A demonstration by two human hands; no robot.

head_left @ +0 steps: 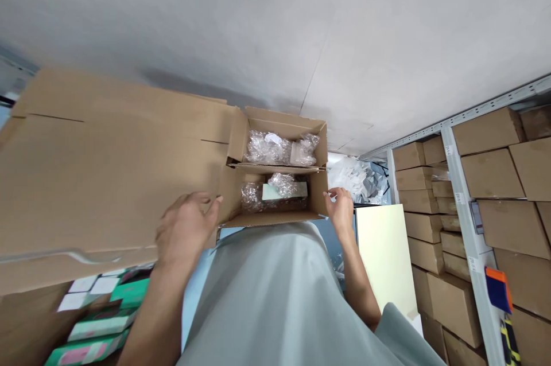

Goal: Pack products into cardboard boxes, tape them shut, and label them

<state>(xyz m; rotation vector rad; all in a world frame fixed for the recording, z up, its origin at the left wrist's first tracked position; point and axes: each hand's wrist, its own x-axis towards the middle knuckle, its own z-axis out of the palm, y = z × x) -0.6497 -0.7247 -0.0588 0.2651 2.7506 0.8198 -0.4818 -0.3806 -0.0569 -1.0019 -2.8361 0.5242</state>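
An open cardboard box (pixel 253 219) stands right in front of my body. Inside it lie bubble wrap (pixel 251 196) and a pale green and white small box (pixel 271 191) partly covered by more wrap. My left hand (pixel 185 220) is at the box's left flap (pixel 228 194), thumb and fingers closing at its outer edge. On the opposite side, my right hand (pixel 340 208) pinches the edge of the right flap (pixel 318 191). Directly behind stands a second open cardboard box (pixel 284 116), with bubble-wrapped things (pixel 271 148) in it.
Large flat cardboard (pixel 107 171) extends along the left. Below it are green and white packages (pixel 99 320). Shelves with stacked cartons (pixel 495 171) line the right, near a pale yellow panel (pixel 383 251) and a heap of white scraps (pixel 357 176). A grey wall (pixel 275 27) rises behind.
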